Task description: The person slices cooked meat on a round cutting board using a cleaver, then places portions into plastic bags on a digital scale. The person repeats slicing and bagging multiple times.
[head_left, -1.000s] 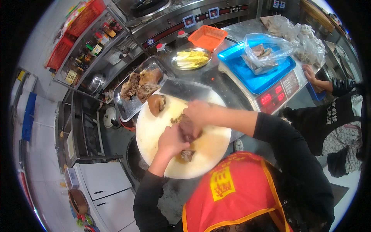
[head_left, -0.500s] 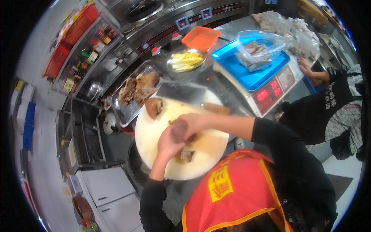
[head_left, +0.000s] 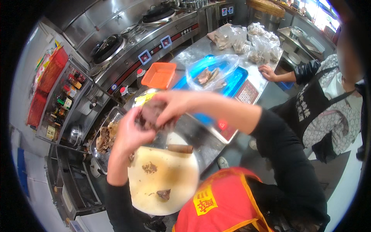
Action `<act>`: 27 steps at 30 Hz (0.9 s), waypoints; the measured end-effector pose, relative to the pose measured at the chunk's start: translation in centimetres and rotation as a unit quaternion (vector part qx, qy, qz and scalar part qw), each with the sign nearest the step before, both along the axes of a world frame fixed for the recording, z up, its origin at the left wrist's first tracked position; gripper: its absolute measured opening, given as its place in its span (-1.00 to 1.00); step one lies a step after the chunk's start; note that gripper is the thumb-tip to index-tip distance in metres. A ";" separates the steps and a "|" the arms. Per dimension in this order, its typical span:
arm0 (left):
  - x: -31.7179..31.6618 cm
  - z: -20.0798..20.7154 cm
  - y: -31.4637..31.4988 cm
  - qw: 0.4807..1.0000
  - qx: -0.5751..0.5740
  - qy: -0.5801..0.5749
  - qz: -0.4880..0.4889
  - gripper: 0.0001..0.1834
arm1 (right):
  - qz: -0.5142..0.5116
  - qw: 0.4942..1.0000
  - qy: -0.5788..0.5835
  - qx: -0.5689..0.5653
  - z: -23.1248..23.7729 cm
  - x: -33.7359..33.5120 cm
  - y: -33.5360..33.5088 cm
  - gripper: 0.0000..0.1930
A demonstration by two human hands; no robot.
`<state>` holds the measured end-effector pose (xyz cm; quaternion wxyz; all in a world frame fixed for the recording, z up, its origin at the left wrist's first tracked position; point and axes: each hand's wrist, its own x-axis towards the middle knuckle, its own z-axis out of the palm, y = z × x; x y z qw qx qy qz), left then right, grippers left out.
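Note:
Both my hands are raised over the far side of a round cream cutting board (head_left: 145, 203), wrapped around a chunk of brown cooked meat (head_left: 151, 111). My left hand (head_left: 132, 129) grips its near left side, and my right hand (head_left: 177, 106) closes over its right. On the board lie a small dark meat scrap (head_left: 164, 194) and a patch of brown crumbs (head_left: 149, 167). A cleaver's wooden handle (head_left: 180, 148) rests at the board's far right; its blade is mostly hidden under my hands.
A metal tray holds large meat pieces (head_left: 105, 138) at left. Beyond my hands stand an orange basket (head_left: 159, 75) and a scale with a blue tray (head_left: 239, 79) carrying bagged meat (head_left: 208, 76). More plastic bags (head_left: 262, 48) sit farther back. Another person's hand (head_left: 268, 72) touches the counter.
My hands have lifted the meat from the board, up and away toward the scale. The view has shifted, so the board appears lower. The other person's hand stays at the counter.

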<state>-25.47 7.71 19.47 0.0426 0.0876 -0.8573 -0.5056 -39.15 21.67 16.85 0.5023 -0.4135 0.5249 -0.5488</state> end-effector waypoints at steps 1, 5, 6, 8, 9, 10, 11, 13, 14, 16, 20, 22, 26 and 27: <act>-2.7 1.1 0.6 0.998 -0.056 0.019 -0.019 -0.44 | 0.008 1.000 -0.003 -0.020 1.3 -2.6 1.8 -0.49; -13.9 2.1 4.1 0.993 0.007 0.020 -0.115 -0.43 | -0.111 0.989 0.096 0.015 3.0 -11.4 7.5 -0.52; -16.4 1.9 4.8 0.989 0.005 -0.036 -0.144 -0.44 | -0.125 0.989 0.053 0.052 2.5 -13.2 8.5 -0.53; -20.3 0.3 6.7 0.983 0.041 -0.105 -0.141 -0.48 | -0.141 0.985 -0.017 0.092 0.8 -16.0 9.9 -0.55; -21.9 -0.5 7.1 0.976 0.028 -0.144 -0.161 -0.47 | -0.193 0.969 -0.028 0.152 -0.3 -17.0 10.3 -0.56; -22.8 -1.3 7.3 0.972 0.051 -0.154 -0.170 -0.45 | -0.169 0.971 -0.050 0.163 -1.3 -17.9 10.7 -0.58; -23.4 -2.2 7.3 0.969 0.056 -0.184 -0.155 -0.44 | -0.148 0.975 -0.082 0.144 -2.4 -18.6 10.9 -0.58; -24.4 -3.7 7.2 0.973 0.056 -0.184 -0.130 -0.35 | -0.160 0.971 -0.100 0.149 -4.0 -19.7 10.6 -0.62; -24.9 -4.2 7.0 0.971 0.044 -0.200 -0.125 -0.37 | -0.153 0.973 -0.076 0.153 -4.4 -20.2 10.4 -0.65; -25.8 -5.2 6.9 0.967 0.055 -0.225 -0.104 -0.38 | -0.167 0.965 -0.016 0.204 -4.7 -20.7 9.9 -0.69; -26.8 -7.3 7.8 0.972 -0.071 -0.210 -0.078 -0.50 | -0.191 0.907 0.199 0.320 -4.2 -20.3 8.6 -0.71; -26.6 -8.0 8.5 0.958 -0.237 -0.153 -0.049 -0.52 | -0.197 0.871 0.276 0.355 -4.0 -19.6 8.3 -0.72; -25.6 -7.8 9.1 0.900 -0.404 -0.150 -0.062 -0.46 | -0.091 0.708 0.586 0.384 -3.7 -18.8 9.0 -0.69; -25.3 -7.4 9.1 0.882 -0.443 -0.144 -0.070 -0.47 | -0.101 0.698 0.597 0.382 -3.6 -18.9 9.3 -0.67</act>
